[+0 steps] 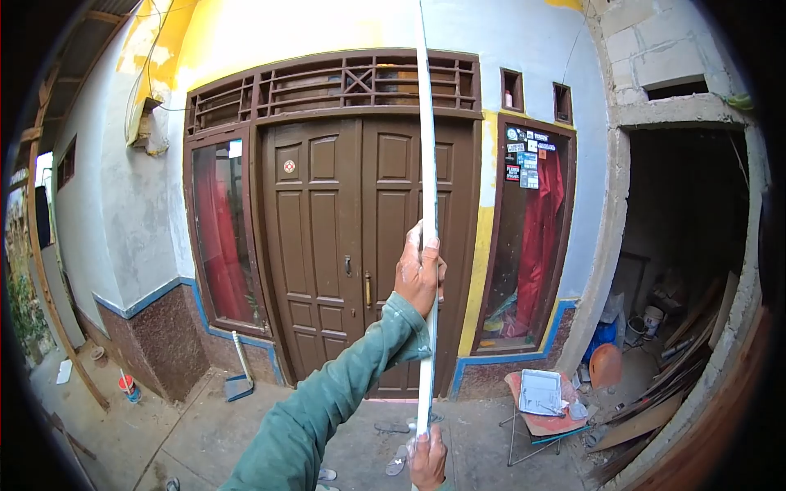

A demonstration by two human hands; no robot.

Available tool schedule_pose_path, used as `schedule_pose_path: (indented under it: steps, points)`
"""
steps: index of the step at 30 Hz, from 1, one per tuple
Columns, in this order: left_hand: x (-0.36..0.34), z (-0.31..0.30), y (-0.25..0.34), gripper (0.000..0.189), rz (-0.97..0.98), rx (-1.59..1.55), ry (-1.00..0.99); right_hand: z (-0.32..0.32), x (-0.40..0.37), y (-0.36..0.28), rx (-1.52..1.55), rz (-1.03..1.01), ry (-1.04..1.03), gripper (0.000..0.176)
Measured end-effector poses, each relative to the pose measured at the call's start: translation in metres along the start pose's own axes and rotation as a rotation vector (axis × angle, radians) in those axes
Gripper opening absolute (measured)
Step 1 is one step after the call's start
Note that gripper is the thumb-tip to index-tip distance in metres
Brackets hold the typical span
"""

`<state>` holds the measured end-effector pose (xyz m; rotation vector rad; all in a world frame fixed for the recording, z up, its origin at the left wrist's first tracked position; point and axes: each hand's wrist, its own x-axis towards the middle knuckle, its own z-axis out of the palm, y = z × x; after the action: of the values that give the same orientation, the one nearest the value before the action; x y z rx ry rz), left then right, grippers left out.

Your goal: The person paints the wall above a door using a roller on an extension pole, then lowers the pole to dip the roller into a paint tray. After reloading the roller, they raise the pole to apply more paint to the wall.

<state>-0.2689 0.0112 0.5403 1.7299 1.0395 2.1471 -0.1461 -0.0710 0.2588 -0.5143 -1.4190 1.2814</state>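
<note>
A long white pole (pixel 426 147) stands nearly upright in front of me and runs out of the top of the view, so its upper end is hidden. My left hand (pixel 419 268), reaching up from a green sleeve, is wrapped round it at mid-height. Pale smears, like paint, mark that hand. Lower down, near the bottom edge, my right hand (pixel 428 461) grips the same pole. Behind the pole is a brown double door (pixel 315 237) with a slatted transom.
A paint tray (pixel 540 391) lies on a small folding stool (pixel 532 424) at right. Wooden planks (pixel 647 425) lean in the dark doorway. Sandals (pixel 396 461) lie on the concrete floor. A dustpan (pixel 239 386) and a small red-and-blue container (pixel 128 388) stand at left.
</note>
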Motion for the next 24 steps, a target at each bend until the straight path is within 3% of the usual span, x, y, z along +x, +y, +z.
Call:
schedule_pose_path:
  steps: [4, 5, 6, 8, 10, 12, 14, 19, 24]
  points:
    - [0.03, -0.018, -0.021, 0.054, 0.091, -0.025, 0.012, 0.028, 0.049, -0.022, -0.166, -0.145, 0.011, 0.045]
    - [0.038, -0.025, -0.02, 0.051, 0.071, -0.071, 0.027, 0.034, 0.056, -0.025, -0.243, -0.082, -0.015, 0.033]
    - [0.048, -0.032, -0.016, 0.048, 0.053, -0.114, 0.039, 0.045, 0.058, -0.035, -0.243, -0.088, -0.006, 0.033]
    - [0.074, -0.049, -0.019, 0.046, 0.107, -0.092, 0.059, 0.073, 0.059, -0.052, -0.161, -0.103, -0.003, 0.051]
    - [0.091, -0.074, -0.006, 0.045, 0.07, -0.103, 0.037, 0.087, 0.047, -0.019, -0.191, -0.17, -0.024, 0.057]
    - [0.11, -0.093, -0.011, 0.043, 0.108, -0.097, 0.048, 0.105, 0.026, 0.002, -0.232, -0.307, 0.042, 0.045]
    - [0.113, -0.105, -0.018, 0.041, 0.076, -0.04, 0.058, 0.114, 0.026, 0.031, -0.257, -0.217, -0.012, 0.051]
    - [0.134, -0.132, -0.029, 0.044, 0.097, -0.083, 0.05, 0.142, 0.043, 0.017, -0.333, -0.404, 0.002, 0.049]
    - [0.143, -0.144, -0.037, 0.044, 0.056, -0.12, 0.039, 0.151, 0.054, 0.035, -0.31, -0.251, -0.004, 0.049]
